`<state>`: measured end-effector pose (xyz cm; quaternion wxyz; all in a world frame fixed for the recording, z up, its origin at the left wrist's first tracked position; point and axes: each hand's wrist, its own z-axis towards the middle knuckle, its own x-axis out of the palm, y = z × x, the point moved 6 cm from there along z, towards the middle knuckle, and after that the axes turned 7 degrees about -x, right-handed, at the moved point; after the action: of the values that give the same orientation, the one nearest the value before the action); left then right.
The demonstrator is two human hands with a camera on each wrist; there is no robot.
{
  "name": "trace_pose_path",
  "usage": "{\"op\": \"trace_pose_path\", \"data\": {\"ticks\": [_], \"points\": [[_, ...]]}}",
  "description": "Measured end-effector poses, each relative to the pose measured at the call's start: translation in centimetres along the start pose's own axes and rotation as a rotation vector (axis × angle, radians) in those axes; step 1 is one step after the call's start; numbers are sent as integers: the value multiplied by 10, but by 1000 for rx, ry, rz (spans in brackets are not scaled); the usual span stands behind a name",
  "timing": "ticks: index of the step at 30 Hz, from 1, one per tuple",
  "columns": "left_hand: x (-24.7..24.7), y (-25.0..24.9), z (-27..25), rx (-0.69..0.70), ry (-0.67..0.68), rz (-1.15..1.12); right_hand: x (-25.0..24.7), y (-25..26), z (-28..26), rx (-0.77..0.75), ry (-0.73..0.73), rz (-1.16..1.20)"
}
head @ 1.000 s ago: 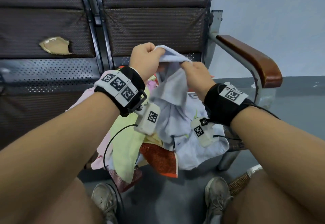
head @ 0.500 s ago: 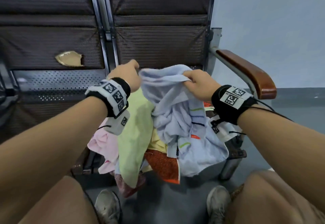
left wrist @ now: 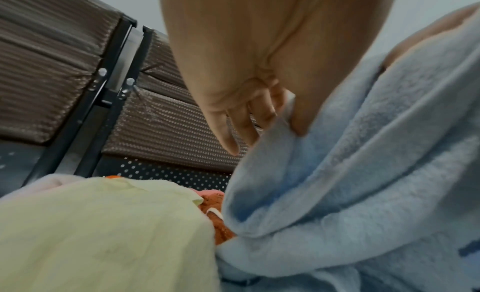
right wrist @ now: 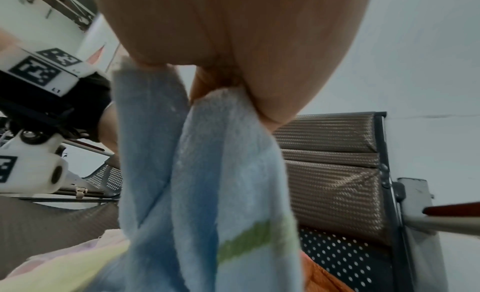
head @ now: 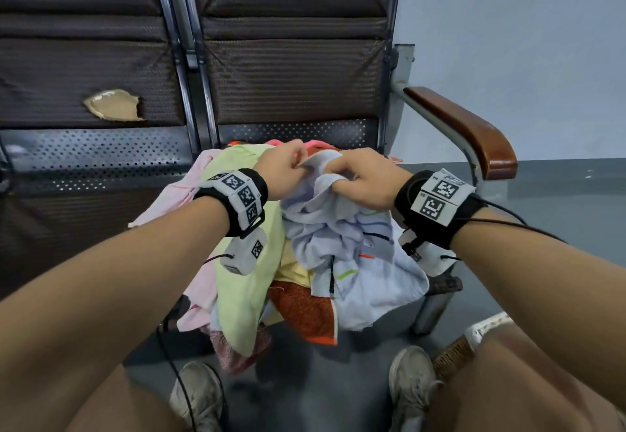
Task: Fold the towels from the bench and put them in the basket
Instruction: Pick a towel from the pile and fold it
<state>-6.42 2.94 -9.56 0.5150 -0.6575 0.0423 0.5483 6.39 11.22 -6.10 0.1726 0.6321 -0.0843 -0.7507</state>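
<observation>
Task at an early stage: left hand (head: 283, 174) and right hand (head: 364, 179) both pinch the unfolded blue towel (head: 352, 245) atop the heap at the surface's front edge; none seen folded, basket (head: 454, 355) barely visible.

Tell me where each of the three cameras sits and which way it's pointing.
Head: looks down at the bench; both forearms, left hand, right hand and shoes show.
Left wrist: faces along the left hand pinching the blue towel.
Right wrist: looks up past the right hand gripping it; the left wristband shows.
All share the blue towel.
</observation>
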Motion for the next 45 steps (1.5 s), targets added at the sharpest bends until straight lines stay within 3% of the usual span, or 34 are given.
{"op": "trace_pose_path", "data": {"ticks": [3, 5, 8, 10, 15, 19, 24, 28, 30, 33, 36, 38, 40, 45], "points": [[-24, 14, 5, -109, -242, -74, -1, -22, -4, 79, -45, -46], [-43, 20, 7, -163, -363, -116, 3, -40, -8, 174, 15, -94], [-71, 26, 14, -237, -464, -98, 4, -62, -18, 317, 132, -157], [-92, 32, 15, -335, -509, -135, -1, -73, -24, 378, 133, -157], [-121, 39, 10, -468, -460, -178, -39, -87, -27, 450, -116, -79], [-115, 46, 8, -590, -340, -611, -69, -80, -19, 424, -269, -110], [-127, 41, 10, -451, -323, -796, -89, -82, -13, 392, -425, -50], [-142, 34, 11, -414, -361, -893, -97, -80, -8, 320, -450, 57], [-151, 26, 10, -340, -366, -770, -102, -78, -6, 292, -430, 103], [-161, 13, 8, -199, -329, -269, -113, -81, -3, 318, -354, 82], [-175, 7, 1, -118, -507, -8, -131, -82, -4, 338, -357, 32], [-187, 4, -1, -96, -623, -39, -138, -77, -3, 302, -366, 87], [-192, 0, 2, -89, -639, -82, -143, -70, -2, 287, -352, 109], [-191, -13, 12, -50, -526, -300, -161, -55, -1, 360, -450, 92]]}}
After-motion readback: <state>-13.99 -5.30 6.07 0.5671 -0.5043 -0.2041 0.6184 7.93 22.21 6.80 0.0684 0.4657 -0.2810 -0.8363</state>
